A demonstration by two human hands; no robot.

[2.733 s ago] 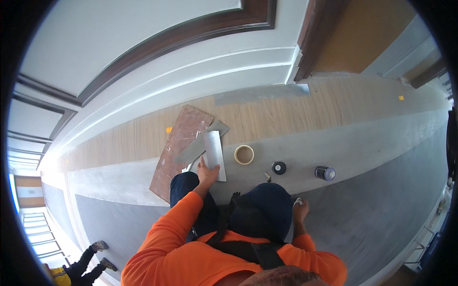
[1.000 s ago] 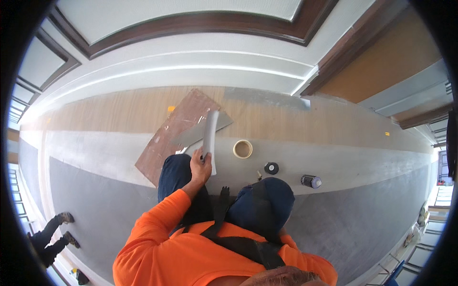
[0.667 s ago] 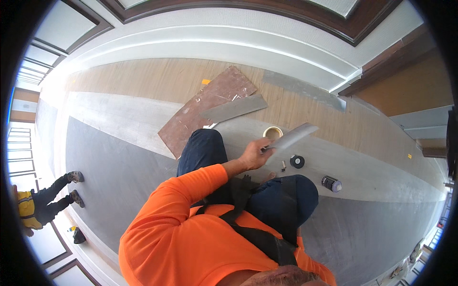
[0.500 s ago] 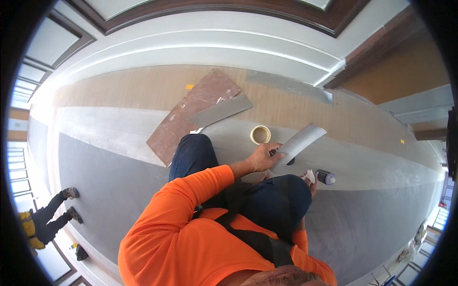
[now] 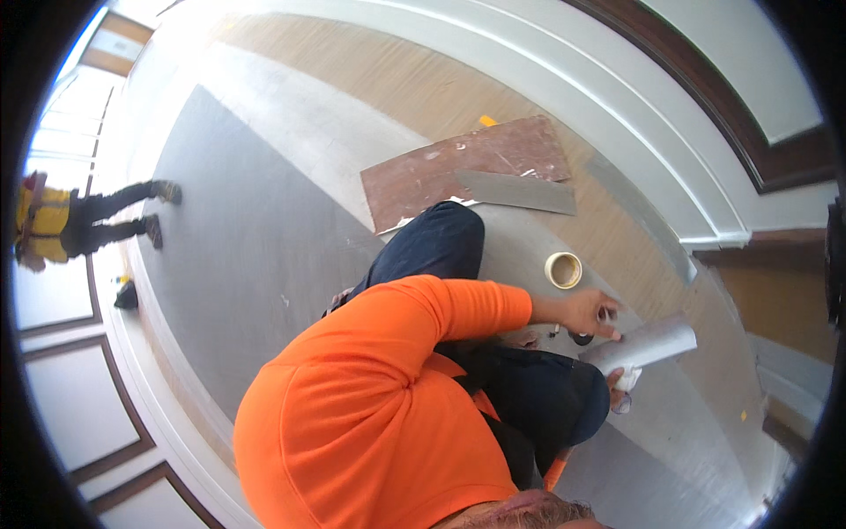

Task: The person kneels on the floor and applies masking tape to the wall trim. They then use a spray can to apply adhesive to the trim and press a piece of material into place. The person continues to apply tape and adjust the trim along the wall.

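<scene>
My left hand (image 5: 592, 313) is just beside a grey, slightly curved floor plank (image 5: 648, 344), its fingers bent with a gap between thumb and forefinger; nothing shows in them. By my bent knee, my right hand (image 5: 614, 381) holds a crumpled white cloth (image 5: 628, 379) against the plank's near edge. The knee hides most of that hand. A small bottle (image 5: 623, 405) shows partly behind its fingers. Under my left wrist lies a dark round object (image 5: 580, 339), mostly covered. A cream roll of tape (image 5: 563, 271) stands on the floor beyond my left hand.
A reddish-brown board (image 5: 458, 172) lies ahead, with another grey plank (image 5: 520, 192) across its right part. White panelled wall (image 5: 608, 106) runs along the far side. At far left, a person in a yellow vest (image 5: 55, 223) stands near a dark bag (image 5: 126, 295).
My view has turned, shifting the floor items rightward. My left hand has come off the plank, which lies lower. The right hand's cloth has come up against the plank.
</scene>
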